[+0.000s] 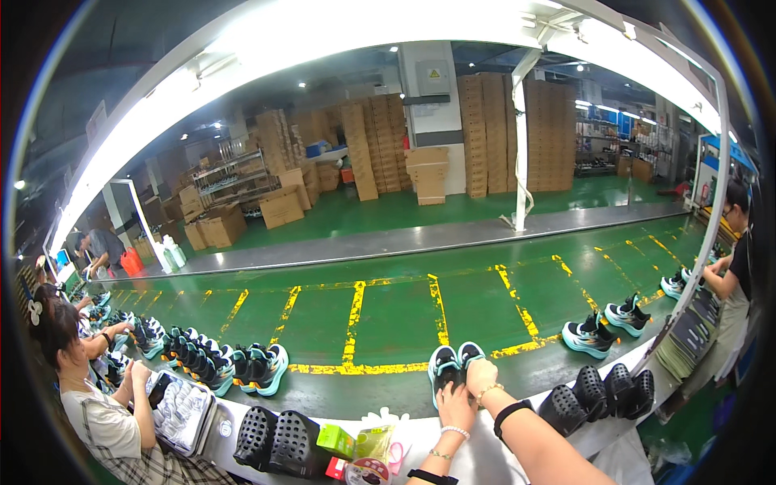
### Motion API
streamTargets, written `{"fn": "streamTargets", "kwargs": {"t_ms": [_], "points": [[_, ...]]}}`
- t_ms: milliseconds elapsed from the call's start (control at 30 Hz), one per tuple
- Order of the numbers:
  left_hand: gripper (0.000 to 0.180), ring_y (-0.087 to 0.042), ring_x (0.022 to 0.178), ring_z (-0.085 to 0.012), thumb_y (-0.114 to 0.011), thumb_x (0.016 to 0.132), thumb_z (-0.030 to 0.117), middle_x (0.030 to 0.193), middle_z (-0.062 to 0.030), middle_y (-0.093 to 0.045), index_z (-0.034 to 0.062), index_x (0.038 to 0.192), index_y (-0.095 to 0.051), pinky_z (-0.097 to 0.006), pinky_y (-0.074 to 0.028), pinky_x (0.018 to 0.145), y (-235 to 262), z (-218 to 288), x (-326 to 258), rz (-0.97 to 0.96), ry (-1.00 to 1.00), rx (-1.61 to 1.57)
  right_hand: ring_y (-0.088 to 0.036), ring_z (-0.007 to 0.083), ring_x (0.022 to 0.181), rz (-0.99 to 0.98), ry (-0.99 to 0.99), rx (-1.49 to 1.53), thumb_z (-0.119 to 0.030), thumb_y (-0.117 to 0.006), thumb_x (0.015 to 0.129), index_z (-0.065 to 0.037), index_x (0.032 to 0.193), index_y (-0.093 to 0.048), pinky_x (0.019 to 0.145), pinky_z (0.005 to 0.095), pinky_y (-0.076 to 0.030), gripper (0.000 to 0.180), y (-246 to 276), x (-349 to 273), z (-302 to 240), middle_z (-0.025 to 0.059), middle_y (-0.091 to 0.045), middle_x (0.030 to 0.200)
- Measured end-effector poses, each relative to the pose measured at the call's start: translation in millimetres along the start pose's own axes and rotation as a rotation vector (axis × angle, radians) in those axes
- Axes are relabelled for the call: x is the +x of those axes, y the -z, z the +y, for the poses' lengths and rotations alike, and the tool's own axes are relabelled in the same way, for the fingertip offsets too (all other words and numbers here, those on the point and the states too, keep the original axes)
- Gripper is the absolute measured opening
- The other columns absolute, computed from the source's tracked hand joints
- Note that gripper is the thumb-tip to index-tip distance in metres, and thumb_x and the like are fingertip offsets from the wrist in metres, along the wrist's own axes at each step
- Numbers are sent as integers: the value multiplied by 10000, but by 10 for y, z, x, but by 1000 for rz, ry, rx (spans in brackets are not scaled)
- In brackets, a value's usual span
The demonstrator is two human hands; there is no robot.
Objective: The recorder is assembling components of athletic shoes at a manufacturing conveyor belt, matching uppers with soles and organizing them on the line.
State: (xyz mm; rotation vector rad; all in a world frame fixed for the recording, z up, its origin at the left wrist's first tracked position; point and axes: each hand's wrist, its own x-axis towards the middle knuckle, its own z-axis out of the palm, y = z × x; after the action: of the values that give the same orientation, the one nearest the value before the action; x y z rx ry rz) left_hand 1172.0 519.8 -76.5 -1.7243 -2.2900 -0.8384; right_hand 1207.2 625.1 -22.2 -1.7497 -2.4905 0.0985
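Note:
A pair of black sneakers with pale blue and white soles stands upright in front of me at the near edge of the green conveyor. My left hand [458,409] lies over the opening of the left sneaker [444,365], its fingers stretched out and touching the upper. Just beside it, my right hand [482,377] is closed at the near part of the right sneaker [469,352]. Its fingertips are hidden, so what they grip cannot be made out. Both wrists carry beaded bracelets and black bands.
Black perforated clogs [295,443] stand left on the white ledge, near a green box [335,440]; more clogs [563,408] stand right. Sneakers line the green conveyor [396,323] both ways. Co-workers sit left [101,396] and stand right [731,275]. Cartons [550,133] are stacked beyond.

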Motion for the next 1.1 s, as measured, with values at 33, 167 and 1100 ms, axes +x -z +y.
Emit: {"fn": "streamTargets", "kwargs": {"t_ms": [33, 167, 1100], "points": [[337, -427, 1252, -281, -633, 812, 320, 1175, -37, -621, 131, 1091, -642, -491, -249, 1084, 3, -1, -7, 3, 1, 8, -696, 248, 859, 2, 5, 6, -151, -572, 848, -83, 837, -724, 738, 337, -564, 166, -35, 32, -20, 122, -705, 886], [269, -439, 1235, -271, -623, 820, 285, 1164, 13, -621, 167, 1060, -657, -493, -254, 1080, -9, 21, 2, 54, 8, -48, -691, 251, 893, -35, -95, 31, -138, -546, 873, -67, 876, -721, 746, 345, -564, 188, -96, 154, -38, 129, -702, 929], [338, -355, 1290, -279, -707, 718, 280, 1226, 1, -526, 210, 1042, -646, -544, -253, 1053, -121, 52, 252, 86, -3, 143, -638, 356, 904, -146, 571, 408, -246, -607, 810, -63, 1020, -645, 811, 432, -504, 281, 454, -359, 617, 173, -673, 944]]}}
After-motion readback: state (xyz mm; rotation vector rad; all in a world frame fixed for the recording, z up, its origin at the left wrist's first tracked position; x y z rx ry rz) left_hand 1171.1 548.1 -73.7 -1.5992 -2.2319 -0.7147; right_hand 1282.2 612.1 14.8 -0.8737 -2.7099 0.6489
